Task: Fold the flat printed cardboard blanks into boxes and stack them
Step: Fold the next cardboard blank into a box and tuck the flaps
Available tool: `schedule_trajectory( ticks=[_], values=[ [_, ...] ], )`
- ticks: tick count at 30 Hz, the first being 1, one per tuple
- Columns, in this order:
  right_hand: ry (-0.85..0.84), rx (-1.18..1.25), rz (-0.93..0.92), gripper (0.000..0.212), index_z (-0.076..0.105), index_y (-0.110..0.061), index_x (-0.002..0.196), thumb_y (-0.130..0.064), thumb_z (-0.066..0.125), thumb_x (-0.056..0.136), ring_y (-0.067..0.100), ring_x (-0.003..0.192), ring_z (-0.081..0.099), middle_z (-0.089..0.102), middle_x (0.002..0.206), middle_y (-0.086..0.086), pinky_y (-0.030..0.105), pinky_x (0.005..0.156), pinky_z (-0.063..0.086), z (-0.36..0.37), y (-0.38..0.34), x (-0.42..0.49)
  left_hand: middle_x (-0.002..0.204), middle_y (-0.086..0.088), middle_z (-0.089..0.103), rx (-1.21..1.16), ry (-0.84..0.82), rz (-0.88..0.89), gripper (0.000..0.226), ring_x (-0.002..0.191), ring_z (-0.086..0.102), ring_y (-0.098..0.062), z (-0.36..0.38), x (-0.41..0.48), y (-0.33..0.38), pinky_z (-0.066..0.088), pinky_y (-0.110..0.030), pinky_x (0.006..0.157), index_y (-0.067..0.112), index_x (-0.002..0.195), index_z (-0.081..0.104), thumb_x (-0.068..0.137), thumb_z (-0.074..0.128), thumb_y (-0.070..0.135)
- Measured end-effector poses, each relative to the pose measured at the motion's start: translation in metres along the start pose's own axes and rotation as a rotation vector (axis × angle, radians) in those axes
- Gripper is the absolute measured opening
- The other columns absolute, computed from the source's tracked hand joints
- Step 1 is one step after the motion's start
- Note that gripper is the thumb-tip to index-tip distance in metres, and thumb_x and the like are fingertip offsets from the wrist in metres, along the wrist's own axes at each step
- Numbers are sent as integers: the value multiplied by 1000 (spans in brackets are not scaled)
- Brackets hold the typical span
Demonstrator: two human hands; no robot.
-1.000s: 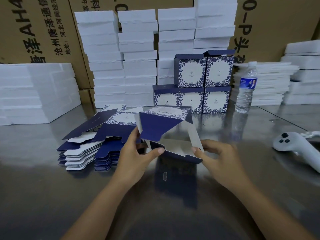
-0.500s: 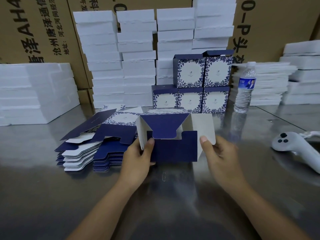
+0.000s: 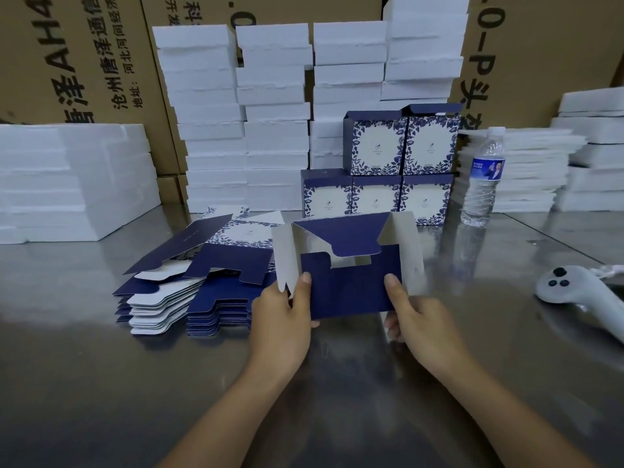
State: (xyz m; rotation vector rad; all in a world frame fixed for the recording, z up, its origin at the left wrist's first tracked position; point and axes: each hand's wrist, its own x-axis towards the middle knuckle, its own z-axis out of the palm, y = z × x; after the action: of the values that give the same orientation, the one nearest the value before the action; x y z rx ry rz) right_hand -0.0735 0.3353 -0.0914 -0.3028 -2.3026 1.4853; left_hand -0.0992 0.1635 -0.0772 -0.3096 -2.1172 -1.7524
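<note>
The half-folded box (image 3: 347,282) is up off the metal table (image 3: 101,383), my left hand (image 3: 282,319) and right hand (image 3: 422,325) each pinching its navy bottom flap, thumbs on top.

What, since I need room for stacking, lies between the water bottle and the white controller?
In the head view, only bare steel table lies between the water bottle and the controller.

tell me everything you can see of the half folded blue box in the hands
The half-folded navy blue cardboard box is held with its unclosed end facing the camera. An upper tabbed flap hangs over a lower notched navy panel; grey-white unprinted side flaps stand open on both sides. The left hand pinches its left edge, the right hand its right, both thumbs on the navy panel.
</note>
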Motion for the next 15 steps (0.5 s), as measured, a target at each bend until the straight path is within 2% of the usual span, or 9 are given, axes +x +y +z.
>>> schedule_trajectory(
  ticks=[3,5,8,11,13,15],
  values=[
    [-64,186,33,65,65,-8,60,-71,47,65,12,50,58,62,50,0,24,58,51,0,-2,2,49,10,49,19,27,15,41,40,54,7,-1,0,1,31,-6,36,16,56,47,97,50,15],
    [-144,252,17,56,63,-7,69,-60,47,75,8,48,57,62,51,-2,17,52,47,1,-3,2,43,11,45,46,50,24,43,38,52,6,-1,2,2,30,-5,35,17,54,43,96,51,13],
    [-206,307,36,43,62,-7,74,-40,42,94,10,47,57,62,53,-2,20,53,48,4,-2,2,33,9,45,83,51,16,44,36,50,4,-3,4,-1,30,-5,35,17,53,41,95,54,12],
    [-159,329,60,40,61,-5,72,-31,43,97,10,44,56,62,51,-2,21,51,47,3,-2,3,45,8,54,98,15,40,32,46,57,0,-3,6,-8,35,-7,41,20,60,51,88,65,15],
    [-113,348,62,40,62,-5,71,-30,45,97,9,43,56,61,50,-2,22,54,45,2,-1,3,56,15,62,107,-12,55,21,58,60,-1,-3,6,-12,39,-7,48,26,68,58,82,72,18],
    [-66,383,64,38,61,-4,70,-28,47,97,8,42,55,61,49,-2,19,53,46,3,-2,2,77,20,67,95,-33,51,16,74,62,4,-2,5,-13,41,-4,58,28,91,64,80,74,21]
  ],
)
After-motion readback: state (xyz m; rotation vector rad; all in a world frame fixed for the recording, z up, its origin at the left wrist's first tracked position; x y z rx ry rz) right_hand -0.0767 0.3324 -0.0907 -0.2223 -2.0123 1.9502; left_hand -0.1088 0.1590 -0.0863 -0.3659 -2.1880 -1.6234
